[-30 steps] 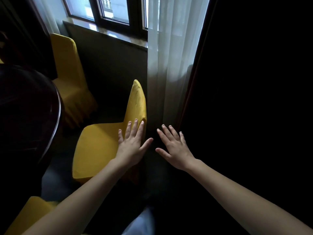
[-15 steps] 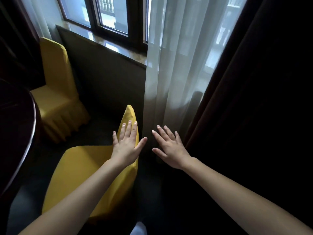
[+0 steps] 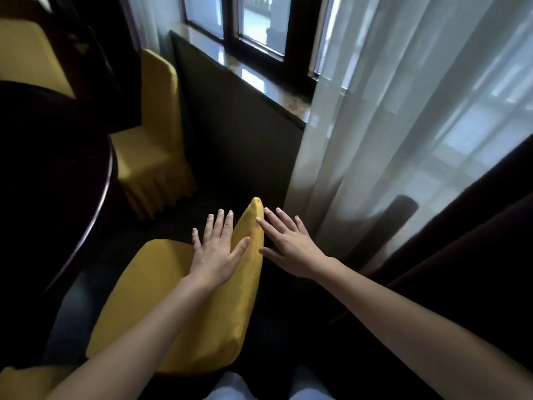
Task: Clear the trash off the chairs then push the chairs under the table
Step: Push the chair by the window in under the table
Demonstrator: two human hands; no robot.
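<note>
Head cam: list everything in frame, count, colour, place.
near chair: one, yellow cover, bottom centre, beside table
window chair: one, yellow, against wall under sill
far chair: one, yellow, top left, partly cut off
corner chair: one, yellow, bottom left, only an edge shows
table: one, dark, round-edged, left
window: one, dark frame, top centre
sill: one, glossy stone, below window
sheer curtain: one, white, right
heavy curtain: one, dark, far right
left hand: fingers straight, at front of near chair's backrest
right hand: fingers straight, behind that backrest
</note>
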